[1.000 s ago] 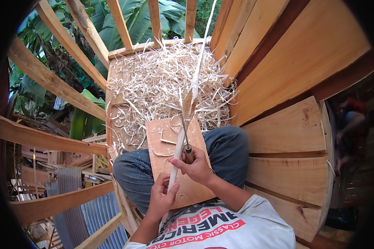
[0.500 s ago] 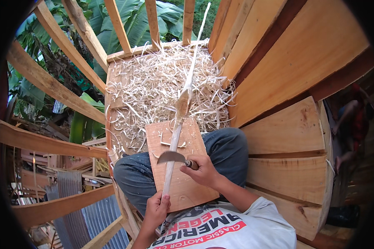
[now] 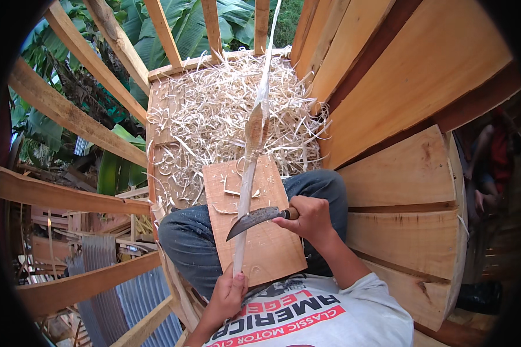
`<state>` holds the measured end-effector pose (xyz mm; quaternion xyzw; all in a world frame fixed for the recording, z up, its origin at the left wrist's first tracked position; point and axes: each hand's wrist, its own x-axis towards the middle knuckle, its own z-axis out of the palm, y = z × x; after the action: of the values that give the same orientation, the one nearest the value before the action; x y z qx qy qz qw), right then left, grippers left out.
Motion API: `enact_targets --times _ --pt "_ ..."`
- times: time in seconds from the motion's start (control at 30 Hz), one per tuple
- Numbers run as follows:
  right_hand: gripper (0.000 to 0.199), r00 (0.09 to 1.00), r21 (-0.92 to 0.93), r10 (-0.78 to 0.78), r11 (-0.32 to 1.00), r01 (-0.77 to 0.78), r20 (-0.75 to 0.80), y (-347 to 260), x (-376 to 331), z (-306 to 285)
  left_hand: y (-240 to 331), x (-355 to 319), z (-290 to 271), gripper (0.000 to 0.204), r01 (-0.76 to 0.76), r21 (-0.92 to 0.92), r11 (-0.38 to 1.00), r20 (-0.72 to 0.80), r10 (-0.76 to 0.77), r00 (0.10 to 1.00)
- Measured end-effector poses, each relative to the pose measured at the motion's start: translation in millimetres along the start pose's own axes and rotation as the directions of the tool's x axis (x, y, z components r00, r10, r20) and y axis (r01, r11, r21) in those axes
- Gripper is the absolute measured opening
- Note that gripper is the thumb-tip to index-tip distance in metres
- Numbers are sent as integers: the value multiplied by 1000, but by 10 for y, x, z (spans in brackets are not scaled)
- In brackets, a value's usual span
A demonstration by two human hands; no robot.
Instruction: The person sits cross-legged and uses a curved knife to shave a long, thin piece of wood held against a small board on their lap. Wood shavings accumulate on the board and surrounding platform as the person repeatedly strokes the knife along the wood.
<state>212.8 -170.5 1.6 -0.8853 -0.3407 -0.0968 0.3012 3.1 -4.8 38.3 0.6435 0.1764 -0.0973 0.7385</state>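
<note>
A long, pale wooden stick (image 3: 248, 179) with a wider brown patch partway along rises from my lap past the top of the view. Its near end sits in my left hand (image 3: 230, 293), fingers closed around it. My right hand (image 3: 311, 218) grips the wooden handle of a curved knife (image 3: 257, 218), thumb pressed near the base of the blade. The dark blade lies across the stick, its tip pointing left. Under both, a flat wooden board (image 3: 281, 253) rests on my lap, with a few thin shavings on it.
A thick heap of curly wood shavings (image 3: 214, 121) covers the plank floor ahead. Wooden slats (image 3: 81, 196) form a railing on the left, with corrugated metal sheets (image 3: 139, 301) below. A plank wall (image 3: 399, 173) stands close on the right. Another person (image 3: 486, 168) is partly visible in shadow beyond it.
My right hand has moved up and right, and the knife has turned so that more of its blade shows. The stick has shifted slightly, its far end now beyond the top edge.
</note>
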Motion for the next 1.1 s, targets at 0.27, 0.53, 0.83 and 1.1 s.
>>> enact_targets --times 0.27,0.53,0.83,1.1 --pt "64 988 -37 42 998 -48 -146 247 153 24 43 -75 76 32 81 -41 996 68 -78 995" --pt "65 969 -102 117 985 -142 -220 461 281 -24 85 -120 127 36 85 -75 994 120 -76 990" --pt "54 968 155 236 957 -247 80 41 153 22 -5 -74 64 36 179 -250 951 89 -162 983" --pt "37 887 301 416 836 -459 200 80 178 -146 -36 -59 -29 27 90 -287 954 136 -53 989"
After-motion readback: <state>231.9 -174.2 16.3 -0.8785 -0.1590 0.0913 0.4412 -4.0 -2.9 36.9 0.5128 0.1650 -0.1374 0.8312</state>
